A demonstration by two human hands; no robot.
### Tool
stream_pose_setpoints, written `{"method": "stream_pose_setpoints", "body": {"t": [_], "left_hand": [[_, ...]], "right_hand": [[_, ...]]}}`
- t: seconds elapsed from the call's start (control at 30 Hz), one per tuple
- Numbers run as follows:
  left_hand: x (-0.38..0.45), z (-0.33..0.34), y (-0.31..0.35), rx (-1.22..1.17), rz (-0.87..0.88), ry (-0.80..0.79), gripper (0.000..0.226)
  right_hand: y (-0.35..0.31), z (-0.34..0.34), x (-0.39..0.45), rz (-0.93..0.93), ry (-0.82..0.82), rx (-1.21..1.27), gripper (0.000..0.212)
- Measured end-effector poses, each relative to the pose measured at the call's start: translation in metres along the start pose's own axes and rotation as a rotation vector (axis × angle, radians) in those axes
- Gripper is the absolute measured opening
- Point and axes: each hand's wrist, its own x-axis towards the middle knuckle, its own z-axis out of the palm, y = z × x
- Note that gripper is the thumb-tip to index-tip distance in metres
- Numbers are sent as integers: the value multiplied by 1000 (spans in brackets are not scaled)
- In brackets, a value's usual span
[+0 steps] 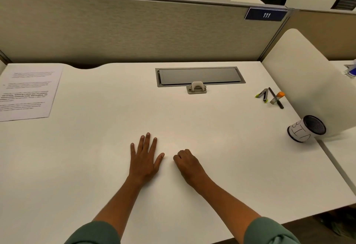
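While neither grip holds anything, the work looks to be at its very start: the left grip (144,159) lies flat and released on the surface (86,166), fingers spread, and the right grip (187,163) rests just beside it, fingers loosely curled, grasping nothing. The mesh cup (306,128) lies tipped on its side at the right edge, with the pens (273,97) beyond it, both well apart from the grips. The next move probably calls for a long rightward reach.
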Motion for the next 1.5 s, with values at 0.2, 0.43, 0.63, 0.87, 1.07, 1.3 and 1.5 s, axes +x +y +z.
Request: {"method": "stream_pose_setpoints", "body": {"t": [0.2, 0.43, 0.63, 0.87, 1.07, 1.3, 1.5], "left_hand": [[-1, -2, 2, -3, -7, -16, 91], [-4, -3, 2, -16, 3, 1, 87], [0, -3, 10, -5, 22, 5, 84], [9, -1, 34, -81, 156, -36, 54], [15, 2, 61, -251, 252, 2, 27], [27, -2, 79, -304, 244, 16, 6], [27, 1, 81, -345, 212, 7, 5]], "right_hand": [[19, 6, 15, 208, 65, 427, 15], [61, -2, 8, 891, 311, 1325, 14], [80, 2, 0, 1004, 351, 1711, 12], [68, -2, 2, 980, 328, 1915, 9], [69, -4, 2, 995, 339, 2009, 9], [80, 5, -4, 1029, 337, 2072, 9], [86, 10, -4, 1031, 356, 2118, 9]]}}
